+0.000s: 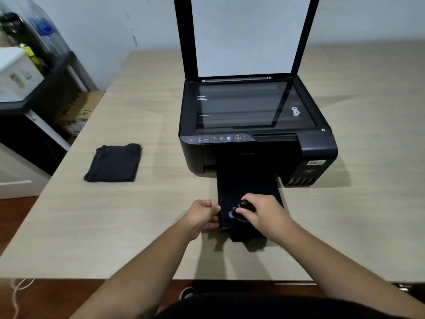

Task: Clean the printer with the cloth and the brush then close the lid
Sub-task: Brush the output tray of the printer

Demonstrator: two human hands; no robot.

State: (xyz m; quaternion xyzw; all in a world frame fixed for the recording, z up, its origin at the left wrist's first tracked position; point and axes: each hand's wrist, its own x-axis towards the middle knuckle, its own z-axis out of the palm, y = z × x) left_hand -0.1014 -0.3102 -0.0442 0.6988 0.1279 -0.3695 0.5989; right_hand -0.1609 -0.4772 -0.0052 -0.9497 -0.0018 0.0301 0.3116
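Note:
A black printer (253, 143) stands on the pale wooden table (138, 226). Its scanner lid (246, 35) is raised upright, showing the white inner pad and the glass bed (241, 104). The black output tray (243, 189) is pulled out toward me. My right hand (264, 215) is closed around a small black brush (243, 207) pressed onto the tray's front end. My left hand (204, 215) grips the tray's left front edge. A folded dark cloth (113, 163) lies flat on the table, left of the printer and apart from both hands.
A black shelf unit (41, 107) with a white box and a cardboard box stands beyond the table's left edge. A large water bottle (43, 31) sits at the far left. A white cable (16, 293) lies on the wooden floor, lower left.

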